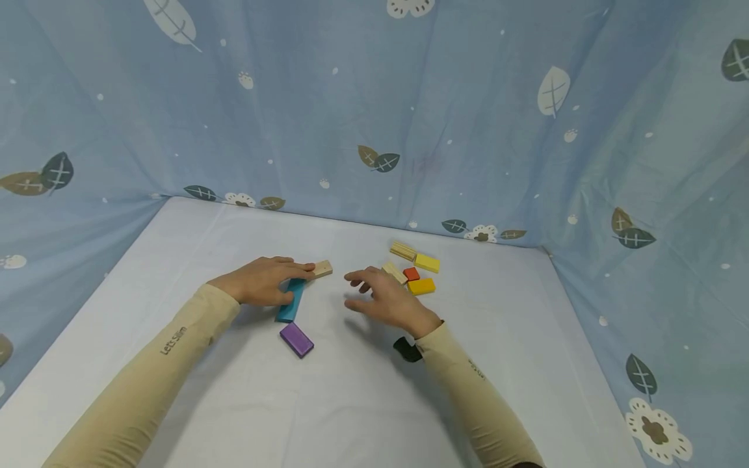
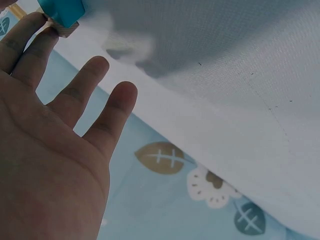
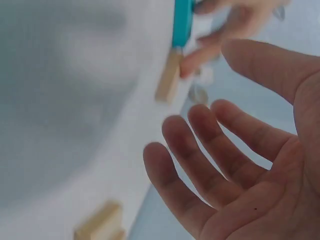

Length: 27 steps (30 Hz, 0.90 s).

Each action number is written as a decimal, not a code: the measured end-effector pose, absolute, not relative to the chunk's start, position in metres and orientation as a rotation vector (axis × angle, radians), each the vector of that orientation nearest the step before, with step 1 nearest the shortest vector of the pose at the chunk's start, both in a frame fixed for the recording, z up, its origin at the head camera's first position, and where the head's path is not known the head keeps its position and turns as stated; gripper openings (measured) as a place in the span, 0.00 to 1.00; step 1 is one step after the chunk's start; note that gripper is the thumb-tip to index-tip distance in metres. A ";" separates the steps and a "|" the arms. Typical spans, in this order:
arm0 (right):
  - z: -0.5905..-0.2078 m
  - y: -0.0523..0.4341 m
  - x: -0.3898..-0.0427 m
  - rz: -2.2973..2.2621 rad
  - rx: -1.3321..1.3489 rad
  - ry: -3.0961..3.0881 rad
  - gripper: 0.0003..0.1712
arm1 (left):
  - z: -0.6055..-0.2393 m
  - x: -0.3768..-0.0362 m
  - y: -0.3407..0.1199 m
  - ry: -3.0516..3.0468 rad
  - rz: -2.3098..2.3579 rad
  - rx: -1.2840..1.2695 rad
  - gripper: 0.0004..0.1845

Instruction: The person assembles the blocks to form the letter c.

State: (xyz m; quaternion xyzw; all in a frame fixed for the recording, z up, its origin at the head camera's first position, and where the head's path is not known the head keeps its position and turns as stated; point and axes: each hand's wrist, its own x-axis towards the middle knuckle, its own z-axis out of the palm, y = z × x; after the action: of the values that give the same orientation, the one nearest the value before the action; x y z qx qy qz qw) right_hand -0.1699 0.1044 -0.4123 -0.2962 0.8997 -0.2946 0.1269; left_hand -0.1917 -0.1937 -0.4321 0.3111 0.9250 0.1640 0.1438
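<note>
My left hand point(image 1: 263, 281) lies over a long blue block point(image 1: 290, 307), its thumb near one side. Its forefinger reaches to a plain wooden block point(image 1: 322, 269) at the blue block's far end. In the left wrist view, two fingers touch this wooden block point(image 2: 68, 31) beside the blue one point(image 2: 64, 9), while the other two are spread and straight. Close to the blue block's near end sits a purple block point(image 1: 296, 340). My right hand point(image 1: 386, 299) hovers above the cloth, holding nothing, with its fingers loosely bent and thumb apart, as the right wrist view confirms.
Beyond the right hand lie a pale wooden block point(image 1: 396, 273), a small red block point(image 1: 411, 274), two yellow blocks point(image 1: 422, 286) and a striped wooden piece point(image 1: 403, 250). A black piece point(image 1: 406, 350) is partly covered by the right sleeve. Blue patterned curtain point(image 1: 328, 117) surrounds the white tabletop.
</note>
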 end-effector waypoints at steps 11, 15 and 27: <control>-0.401 0.143 -0.197 -0.844 -0.702 2.863 0.34 | -0.431 -0.192 -0.195 2.652 0.497 0.927 0.32; -0.404 0.148 -0.203 -0.784 -0.679 2.879 0.35 | -0.431 -0.192 -0.194 2.646 0.490 0.929 0.32; -0.423 0.163 -0.220 -0.722 -0.675 2.869 0.37 | -0.431 -0.192 -0.195 2.669 0.466 0.921 0.31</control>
State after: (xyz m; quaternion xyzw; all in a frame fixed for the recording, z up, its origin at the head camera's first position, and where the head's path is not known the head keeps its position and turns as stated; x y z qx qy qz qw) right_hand -0.2197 0.1627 -0.4228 -0.2220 0.9441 -0.2377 0.0533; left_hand -0.1925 -0.1949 -0.4312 0.3188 0.9236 0.1611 0.1395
